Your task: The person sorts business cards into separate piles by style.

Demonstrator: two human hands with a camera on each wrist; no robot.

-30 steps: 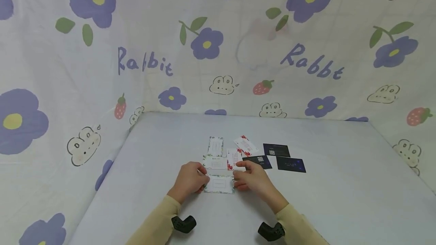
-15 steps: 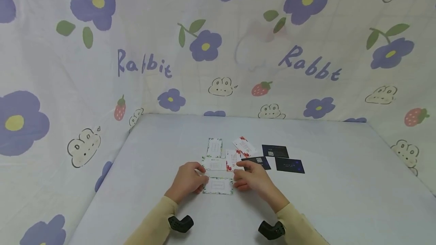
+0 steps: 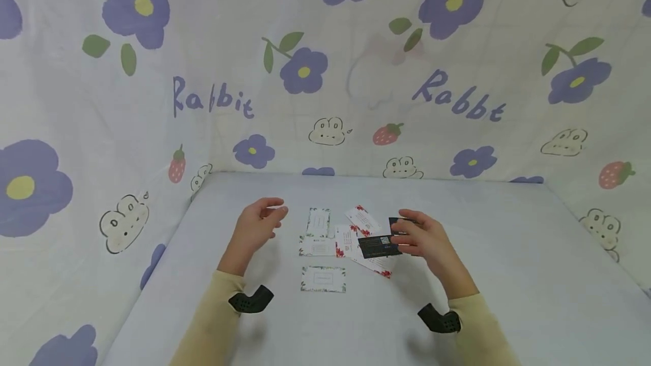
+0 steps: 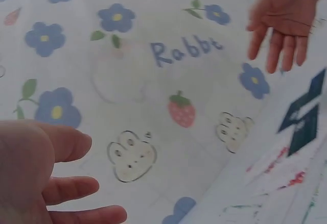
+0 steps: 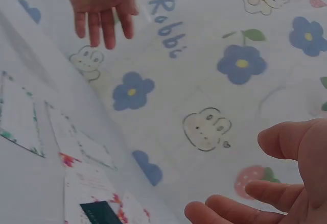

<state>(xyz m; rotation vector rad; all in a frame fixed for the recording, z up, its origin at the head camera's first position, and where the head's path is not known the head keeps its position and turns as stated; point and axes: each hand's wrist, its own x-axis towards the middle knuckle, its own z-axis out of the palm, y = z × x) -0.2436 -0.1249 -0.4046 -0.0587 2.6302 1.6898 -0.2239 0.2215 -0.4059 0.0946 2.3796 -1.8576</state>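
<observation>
Both hands are raised over the white table with nothing in them. My left hand [image 3: 254, 230] hangs to the left of the cards, its fingers loosely bent in the head view and extended in the left wrist view. My right hand [image 3: 432, 242] is over the right side of the group, fingers spread, covering part of the black business cards [image 3: 375, 247]. Three white cards with leafy borders stand at the left: one upright [image 3: 318, 221], one crosswise below it [image 3: 315, 246], one nearest the front [image 3: 322, 279]. Between them and the black ones are white cards with red flowers [image 3: 362, 219], partly overlapping.
The white tabletop [image 3: 498, 275] extends around the cards on all sides. A white curtain [image 3: 285, 112] printed with purple flowers, rabbits and strawberries closes off the back and both sides. A black device [image 3: 251, 300] is worn at each wrist.
Both hands have left the sides of the front leafy card, rising and spreading apart. A red-flowered card formerly behind the right hand now shows, while that hand covers black cards at the right.
</observation>
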